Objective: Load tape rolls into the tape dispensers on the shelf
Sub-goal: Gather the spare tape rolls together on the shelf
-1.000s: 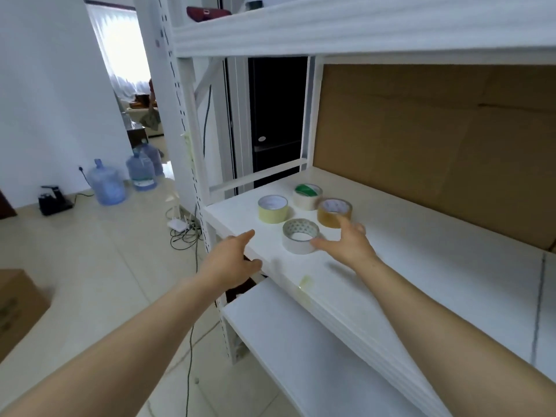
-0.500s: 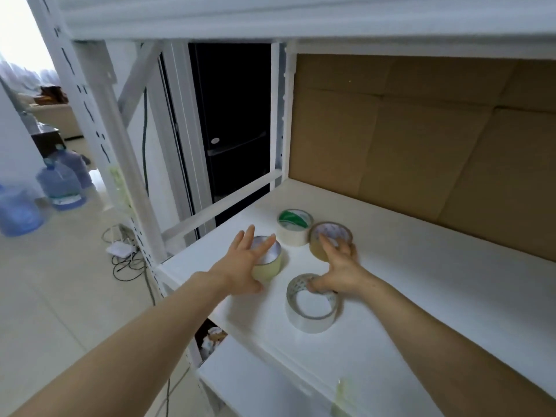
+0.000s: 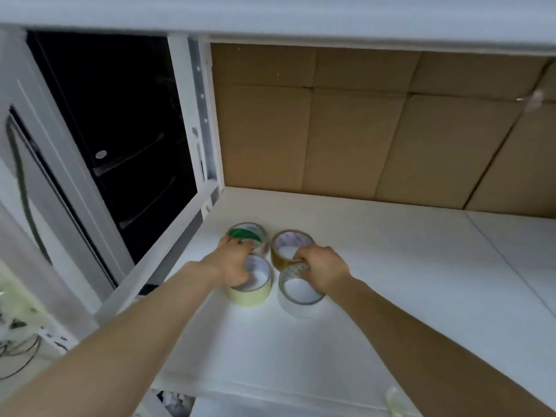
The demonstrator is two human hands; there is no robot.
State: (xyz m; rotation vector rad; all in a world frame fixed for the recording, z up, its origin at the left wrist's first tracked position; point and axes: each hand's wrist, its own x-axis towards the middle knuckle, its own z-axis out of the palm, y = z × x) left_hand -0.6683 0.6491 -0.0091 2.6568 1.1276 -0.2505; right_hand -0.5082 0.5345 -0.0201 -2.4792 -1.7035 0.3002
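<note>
Several tape rolls stand close together at the left of the white shelf (image 3: 391, 266): a green-and-white roll (image 3: 251, 231) and a brown roll (image 3: 288, 240) behind, a pale yellow roll (image 3: 251, 294) and a clear roll (image 3: 301, 297) in front. My left hand (image 3: 233, 261) lies over the yellow roll, its curled fingers on the near rim of the green-and-white roll. My right hand (image 3: 323, 267) reaches over the clear roll, and its curled fingers grip the near wall of the brown roll. No tape dispenser is in view.
A cardboard panel (image 3: 361, 130) closes the back of the shelf. A white upright post (image 3: 201, 121) stands at the left rear corner, and the upper shelf board (image 3: 270, 16) hangs low overhead. Cables (image 3: 18, 350) lie on the floor at the left. A lower shelf shows below the front edge.
The view has moved closer to the shelf. My left hand slid from the yellow roll forward to the green-and-white roll. My right hand's fingers curled onto the brown roll.
</note>
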